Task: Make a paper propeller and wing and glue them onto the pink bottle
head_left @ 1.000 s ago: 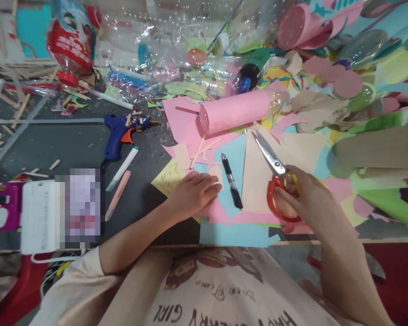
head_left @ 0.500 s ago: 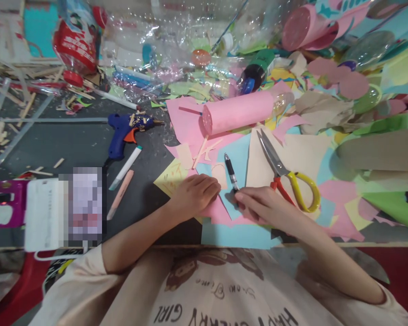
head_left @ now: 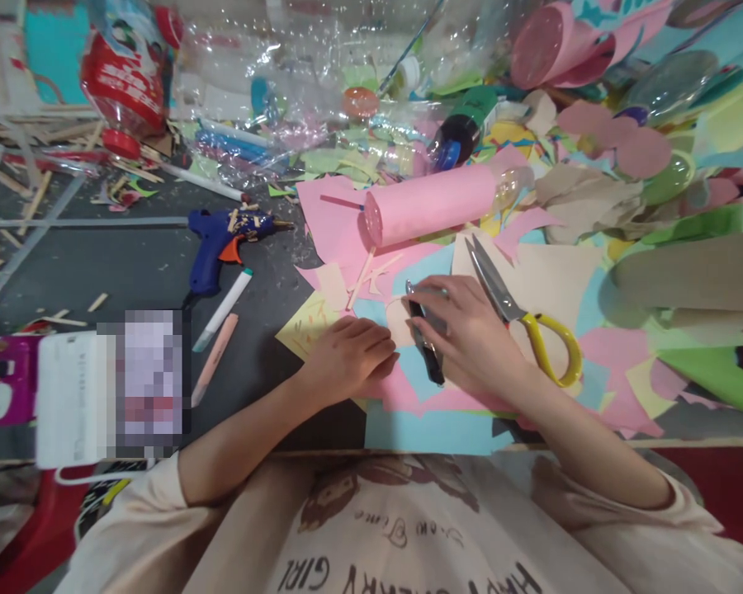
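Black marker (head_left: 432,363) lies on the paper scraps (head_left: 402,394) near the worktop's front edge, pinched in the grip of the right hand (head_left: 470,338), so hold it firm near the middle while the left hand (head_left: 352,356), holding nothing, presses the paper flat.

Left hand (head_left: 347,356) flat on pink paper (head_left: 402,389), right hand (head_left: 464,334) gripping black pen (head_left: 426,345), scissors (head_left: 520,309) beside

My left hand (head_left: 350,359) lies flat on the paper scraps (head_left: 433,425). My right hand (head_left: 470,338) sits just right of it, fingers around the marker (head_left: 432,363). Scissors (head_left: 520,318) lie right of that hand. Paper-wrapped bottle (head_left: 433,202) lies behind both hands, glue gun (head_left: 223,239) well left of it.
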`<action>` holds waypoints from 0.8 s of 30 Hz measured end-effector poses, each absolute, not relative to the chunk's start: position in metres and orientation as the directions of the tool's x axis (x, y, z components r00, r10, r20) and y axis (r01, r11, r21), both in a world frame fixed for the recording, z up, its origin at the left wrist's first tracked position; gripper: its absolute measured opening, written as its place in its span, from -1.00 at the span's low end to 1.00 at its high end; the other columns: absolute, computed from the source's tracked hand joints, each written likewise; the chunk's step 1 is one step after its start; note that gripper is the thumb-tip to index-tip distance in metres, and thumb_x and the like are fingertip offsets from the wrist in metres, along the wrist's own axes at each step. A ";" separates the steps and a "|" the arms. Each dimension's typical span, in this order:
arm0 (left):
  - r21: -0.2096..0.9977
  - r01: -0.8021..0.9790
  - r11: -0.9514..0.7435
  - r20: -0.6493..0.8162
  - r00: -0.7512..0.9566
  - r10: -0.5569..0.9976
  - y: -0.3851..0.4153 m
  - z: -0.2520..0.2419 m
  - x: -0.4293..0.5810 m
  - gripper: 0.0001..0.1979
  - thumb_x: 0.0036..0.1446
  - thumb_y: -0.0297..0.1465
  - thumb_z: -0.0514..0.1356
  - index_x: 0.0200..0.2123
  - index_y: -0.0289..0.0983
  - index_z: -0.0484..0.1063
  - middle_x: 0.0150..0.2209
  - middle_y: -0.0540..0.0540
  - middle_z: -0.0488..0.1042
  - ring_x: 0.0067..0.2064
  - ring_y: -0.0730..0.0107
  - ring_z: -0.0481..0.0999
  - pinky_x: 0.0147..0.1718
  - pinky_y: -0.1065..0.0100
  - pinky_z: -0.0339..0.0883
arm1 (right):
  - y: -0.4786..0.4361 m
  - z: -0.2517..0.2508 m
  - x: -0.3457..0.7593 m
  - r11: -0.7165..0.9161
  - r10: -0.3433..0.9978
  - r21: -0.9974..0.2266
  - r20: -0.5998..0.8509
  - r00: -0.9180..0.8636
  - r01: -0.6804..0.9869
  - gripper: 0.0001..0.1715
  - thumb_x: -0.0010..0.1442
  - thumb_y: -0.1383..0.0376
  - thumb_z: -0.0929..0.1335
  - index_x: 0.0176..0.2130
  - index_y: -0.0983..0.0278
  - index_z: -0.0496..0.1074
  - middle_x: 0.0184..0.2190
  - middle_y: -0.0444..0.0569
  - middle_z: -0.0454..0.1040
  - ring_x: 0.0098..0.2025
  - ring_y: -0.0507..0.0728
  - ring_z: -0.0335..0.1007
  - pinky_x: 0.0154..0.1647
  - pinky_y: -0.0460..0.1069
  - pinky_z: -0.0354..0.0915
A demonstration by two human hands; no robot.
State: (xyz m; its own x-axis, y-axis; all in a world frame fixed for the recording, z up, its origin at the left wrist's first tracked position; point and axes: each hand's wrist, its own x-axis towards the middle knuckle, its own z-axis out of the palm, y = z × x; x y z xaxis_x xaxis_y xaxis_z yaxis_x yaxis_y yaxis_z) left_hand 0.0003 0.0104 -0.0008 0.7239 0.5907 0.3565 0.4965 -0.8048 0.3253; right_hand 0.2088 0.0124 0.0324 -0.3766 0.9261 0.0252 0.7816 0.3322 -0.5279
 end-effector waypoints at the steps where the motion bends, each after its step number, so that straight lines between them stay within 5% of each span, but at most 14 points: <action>1: 0.322 0.491 -0.809 0.359 0.728 0.585 0.011 -0.001 0.000 -0.81 0.28 -0.45 0.10 -0.36 -0.28 0.48 -0.34 -0.03 0.59 -0.30 0.38 0.53 -0.31 0.30 0.35 | 0.016 0.029 0.207 0.367 0.918 -0.471 0.043 -0.395 0.802 -0.73 0.31 0.31 0.23 -0.06 0.23 0.45 0.06 0.14 0.44 0.12 0.31 0.33 0.17 0.29 0.26; 5: 0.301 0.476 -0.826 0.397 0.726 0.562 0.013 0.000 -0.001 -0.77 0.30 -0.46 0.07 -0.37 -0.29 0.49 -0.34 -0.04 0.60 -0.31 0.38 0.53 -0.29 0.32 0.34 | 0.025 0.017 0.200 0.422 0.895 -0.390 0.039 -0.443 0.818 -0.77 0.24 0.39 0.23 -0.13 0.31 0.42 0.17 0.24 0.33 0.35 0.36 0.06 0.34 0.31 0.10; 17: 0.338 0.492 -0.803 0.404 0.694 0.596 0.011 -0.002 0.002 -0.78 0.31 -0.44 0.06 -0.30 -0.27 0.50 -0.15 -0.08 0.62 -0.17 0.36 0.57 -0.20 0.31 0.39 | 0.028 0.013 0.203 0.390 0.871 -0.500 -0.072 -0.486 0.773 -0.79 0.11 0.36 0.27 -0.18 0.27 0.33 0.33 0.22 0.14 0.48 0.40 -0.25 0.38 0.37 0.00; 21: 0.426 0.496 -0.757 0.375 0.665 0.646 0.011 -0.004 0.000 -0.85 0.27 -0.45 0.09 -0.29 -0.26 0.46 -0.21 -0.10 0.59 -0.20 0.34 0.57 -0.18 0.28 0.40 | 0.030 0.010 0.204 0.373 0.886 -0.567 -0.018 -0.464 0.734 -0.91 0.21 0.34 0.24 -0.26 0.24 0.33 0.28 0.18 0.22 0.47 0.36 -0.19 0.39 0.37 -0.02; 24: 0.632 0.463 -0.621 0.297 0.596 0.746 0.013 -0.004 -0.001 -0.90 0.26 -0.47 0.09 -0.22 -0.26 0.40 -0.23 -0.11 0.55 -0.17 0.34 0.56 -0.17 0.29 0.43 | 0.032 0.009 0.206 0.337 0.901 -0.665 0.024 -0.432 0.666 -0.88 0.25 0.31 0.24 -0.34 0.20 0.32 0.20 0.14 0.33 0.43 0.33 -0.08 0.37 0.36 0.01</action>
State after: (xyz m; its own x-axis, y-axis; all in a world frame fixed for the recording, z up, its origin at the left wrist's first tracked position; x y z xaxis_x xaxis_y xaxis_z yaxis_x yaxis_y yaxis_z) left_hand -0.0014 0.0133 -0.0041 0.5962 0.7459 0.2968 0.4629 -0.6215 0.6320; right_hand 0.2057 0.0317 0.0094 -0.4322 0.9015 0.0236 0.6664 0.3369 -0.6651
